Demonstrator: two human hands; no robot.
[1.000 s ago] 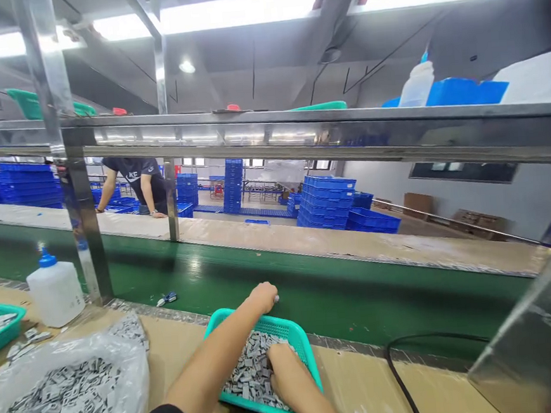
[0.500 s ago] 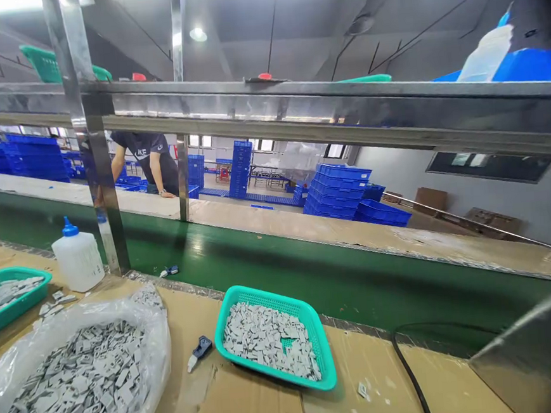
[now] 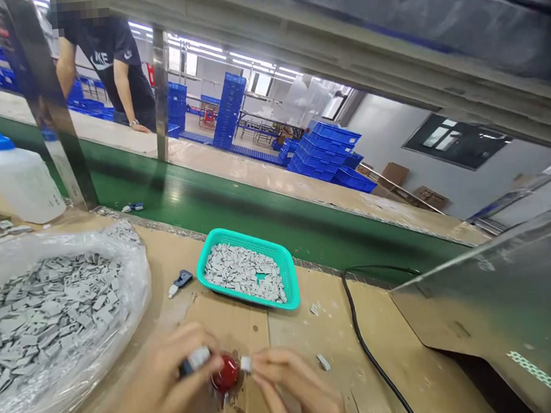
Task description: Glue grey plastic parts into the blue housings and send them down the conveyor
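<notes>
My left hand (image 3: 178,373), blurred, is closed around a dark blue and light grey plastic piece (image 3: 198,359). Between my thumb and fingers on the right hand (image 3: 299,383) is a small light grey plastic part (image 3: 246,364). A shiny red rounded object (image 3: 225,373) sits on the cardboard between both hands, close to the left fingertips; whether they touch it I cannot tell. Beyond the hands, a green basket (image 3: 288,282) holds many small grey parts. Another dark blue and light grey piece (image 3: 182,280) lies left of that basket.
At left, a clear plastic bag (image 3: 136,287) is full of grey parts, with a white bottle (image 3: 20,182) behind it. A black cable (image 3: 363,346) crosses the right side near a metal panel (image 3: 502,297). Past the green belt (image 3: 218,204), a person (image 3: 112,66) leans on a ledge.
The view has tilted down. Both my hands have come into sight, each holding a plastic piece, and the red object now shows between them.
</notes>
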